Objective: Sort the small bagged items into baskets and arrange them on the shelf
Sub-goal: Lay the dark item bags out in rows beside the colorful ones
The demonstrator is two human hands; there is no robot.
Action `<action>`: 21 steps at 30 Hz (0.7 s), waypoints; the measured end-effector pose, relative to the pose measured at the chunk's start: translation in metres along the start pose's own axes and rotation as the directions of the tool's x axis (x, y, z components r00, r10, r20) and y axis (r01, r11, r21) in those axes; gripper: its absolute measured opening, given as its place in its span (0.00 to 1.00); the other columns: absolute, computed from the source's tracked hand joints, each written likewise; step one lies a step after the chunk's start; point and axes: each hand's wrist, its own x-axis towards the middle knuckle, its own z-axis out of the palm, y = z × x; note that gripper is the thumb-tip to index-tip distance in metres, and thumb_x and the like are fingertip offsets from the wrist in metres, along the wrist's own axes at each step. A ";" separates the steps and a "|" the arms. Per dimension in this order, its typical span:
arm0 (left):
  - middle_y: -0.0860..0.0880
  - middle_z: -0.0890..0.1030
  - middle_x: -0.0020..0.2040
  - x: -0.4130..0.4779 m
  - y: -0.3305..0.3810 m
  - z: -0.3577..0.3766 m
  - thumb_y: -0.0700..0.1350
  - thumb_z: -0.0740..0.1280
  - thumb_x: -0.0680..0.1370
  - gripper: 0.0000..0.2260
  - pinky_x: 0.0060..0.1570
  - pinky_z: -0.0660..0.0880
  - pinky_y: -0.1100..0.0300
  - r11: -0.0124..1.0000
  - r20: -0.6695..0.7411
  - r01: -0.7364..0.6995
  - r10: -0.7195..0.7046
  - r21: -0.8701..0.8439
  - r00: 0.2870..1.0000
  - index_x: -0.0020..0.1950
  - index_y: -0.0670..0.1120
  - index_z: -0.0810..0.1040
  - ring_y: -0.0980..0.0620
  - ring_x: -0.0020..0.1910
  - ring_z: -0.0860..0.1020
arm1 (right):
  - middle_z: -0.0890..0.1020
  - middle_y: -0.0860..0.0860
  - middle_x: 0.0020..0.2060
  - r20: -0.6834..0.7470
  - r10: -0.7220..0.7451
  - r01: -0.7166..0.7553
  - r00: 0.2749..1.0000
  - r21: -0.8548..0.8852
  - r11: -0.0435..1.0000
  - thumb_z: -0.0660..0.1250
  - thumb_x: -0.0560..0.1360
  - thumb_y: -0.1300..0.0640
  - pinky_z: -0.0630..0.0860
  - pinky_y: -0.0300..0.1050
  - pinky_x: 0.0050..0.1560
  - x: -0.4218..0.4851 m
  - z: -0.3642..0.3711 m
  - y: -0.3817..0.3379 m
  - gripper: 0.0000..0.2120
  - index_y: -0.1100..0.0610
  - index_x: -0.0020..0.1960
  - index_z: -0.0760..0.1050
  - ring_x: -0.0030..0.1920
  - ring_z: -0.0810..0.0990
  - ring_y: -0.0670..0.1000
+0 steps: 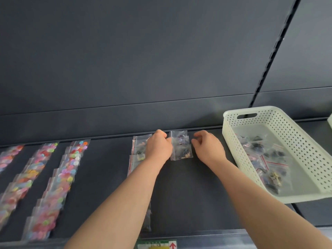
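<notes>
At 9 o'clock, rows of button bags point(53, 178) lie overlapped on the dark shelf point(188, 194), each row running from 6 toward 12. The left forearm reaches from 6 o'clock toward 12 across a column of bags point(139, 150) holding dark pieces. The left hand point(159, 146) is knuckles up, its fingers curled and pressed together, pinching the left edge of a clear bag point(181, 150). That bag lies flat at mid-shelf near the back wall. Its long axis runs 12 to 6, with the open end toward 12 and the contents toward 6, and it overlaps a second bag point(177, 133) behind it. The right hand point(208, 147), arriving from 5 o'clock, has loosely curled fingers just beside the bag's right edge; contact cannot be told. At 3 o'clock a white perforated basket point(291, 133) holds loose bags point(265, 159).
</notes>
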 end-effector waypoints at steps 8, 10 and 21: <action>0.42 0.82 0.47 0.026 -0.003 0.007 0.41 0.55 0.76 0.12 0.32 0.79 0.54 0.991 0.101 0.110 -0.118 0.079 0.988 0.50 0.42 0.77 0.40 0.42 0.83 | 0.77 0.52 0.37 0.092 0.134 -0.122 0.987 -0.121 0.985 0.56 0.78 0.51 0.67 0.43 0.41 0.029 0.007 -0.012 0.15 0.56 0.37 0.74 0.41 0.74 0.57; 0.41 0.83 0.47 0.029 -0.004 0.007 0.41 0.55 0.77 0.11 0.27 0.75 0.58 0.992 0.120 0.118 -0.123 0.048 0.985 0.49 0.40 0.77 0.40 0.37 0.82 | 0.76 0.51 0.34 0.089 0.142 -0.128 0.986 -0.148 0.981 0.57 0.77 0.51 0.66 0.42 0.38 0.032 0.010 -0.013 0.16 0.56 0.36 0.74 0.39 0.74 0.57; 0.40 0.81 0.46 0.025 0.003 0.001 0.35 0.57 0.77 0.07 0.25 0.71 0.60 0.992 0.148 0.129 -0.128 0.003 0.981 0.45 0.41 0.73 0.43 0.34 0.79 | 0.76 0.50 0.34 0.066 0.163 -0.151 0.984 -0.157 0.976 0.57 0.76 0.56 0.66 0.40 0.35 0.037 0.017 -0.014 0.15 0.56 0.31 0.68 0.37 0.74 0.57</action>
